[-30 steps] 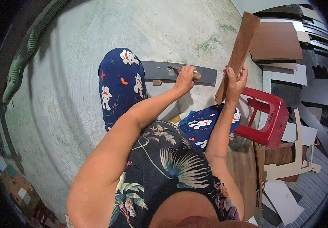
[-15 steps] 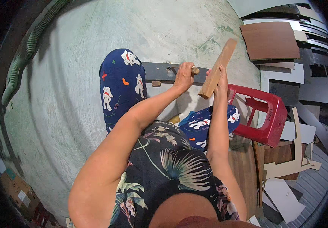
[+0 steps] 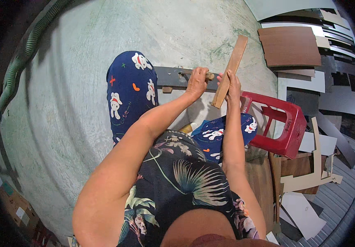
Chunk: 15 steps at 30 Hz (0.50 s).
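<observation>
1. from where i stand, at the far left a ribbed green hose [image 3: 15,78] runs along the edge of the floor [image 3: 78,78]. lower, in the dim corner, there is a cardboard box [image 3: 13,210].
2. next is the raised left knee [image 3: 133,92] of the seated person, in blue trousers with white animal figures.
3. a long dark board [image 3: 167,77] lies in front of the person; its left end is hidden behind the knee.
4. a small wood block [image 3: 167,89] sits at the near edge of this board, just beside the knee.
5. the left hand [image 3: 198,82] is closed in a fist over the board. it grips a wooden handle [image 3: 210,76], whose round end comes out at the right side of the fist.
6. a wooden bar [image 3: 231,68] stands tilted right of this fist, its upper end leaning to the right.
7. the right hand [image 3: 233,85] is closed around the bar, gripping it below its middle.
8. near the right forearm is a red plastic stool [image 3: 294,127].
9. at the far right i see a brown panel [image 3: 290,46], a cream cut-out piece [image 3: 300,183] and many other sheets, lying in disorder.
</observation>
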Each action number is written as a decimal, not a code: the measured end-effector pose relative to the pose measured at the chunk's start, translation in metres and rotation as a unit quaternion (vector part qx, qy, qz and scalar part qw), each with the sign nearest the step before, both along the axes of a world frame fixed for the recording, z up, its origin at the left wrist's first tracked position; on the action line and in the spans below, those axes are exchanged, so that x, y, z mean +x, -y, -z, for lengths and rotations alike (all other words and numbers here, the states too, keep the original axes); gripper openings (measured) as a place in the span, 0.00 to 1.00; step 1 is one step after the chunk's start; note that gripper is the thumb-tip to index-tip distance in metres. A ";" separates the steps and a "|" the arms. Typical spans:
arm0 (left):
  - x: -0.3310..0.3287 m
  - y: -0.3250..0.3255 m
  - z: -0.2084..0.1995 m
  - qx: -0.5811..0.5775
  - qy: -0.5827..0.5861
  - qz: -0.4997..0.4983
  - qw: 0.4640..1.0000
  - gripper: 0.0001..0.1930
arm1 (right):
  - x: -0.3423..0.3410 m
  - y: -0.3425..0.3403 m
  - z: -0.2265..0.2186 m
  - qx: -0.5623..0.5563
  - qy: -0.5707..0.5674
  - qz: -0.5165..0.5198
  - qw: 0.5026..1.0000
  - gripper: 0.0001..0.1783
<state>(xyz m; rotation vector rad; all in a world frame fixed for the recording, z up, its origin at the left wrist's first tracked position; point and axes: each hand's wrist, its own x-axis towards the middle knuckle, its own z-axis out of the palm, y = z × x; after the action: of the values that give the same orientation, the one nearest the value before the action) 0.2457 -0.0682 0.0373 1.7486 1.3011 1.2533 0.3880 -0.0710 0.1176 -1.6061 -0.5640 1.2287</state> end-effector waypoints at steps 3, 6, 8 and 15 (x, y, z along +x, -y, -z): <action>0.001 0.001 -0.003 -0.022 -0.012 0.005 1.000 0.23 | -0.002 0.004 -0.005 0.033 0.032 -0.033 0.998 0.24; 0.001 0.001 -0.003 -0.014 0.007 -0.019 1.000 0.25 | -0.008 0.008 -0.013 0.057 0.066 -0.058 0.994 0.23; 0.000 0.001 -0.001 -0.026 -0.002 -0.009 1.000 0.25 | -0.013 0.010 -0.017 0.063 0.080 -0.064 0.993 0.22; -0.002 -0.004 0.003 -0.078 -0.028 0.032 0.996 0.23 | -0.020 0.013 -0.028 0.101 0.140 -0.073 0.982 0.18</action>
<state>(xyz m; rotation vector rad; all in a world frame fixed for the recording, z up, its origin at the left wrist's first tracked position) 0.2432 -0.0643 0.0339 1.7117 1.3262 1.0458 0.3683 -0.0842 0.1461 -1.5948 -0.9694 1.0181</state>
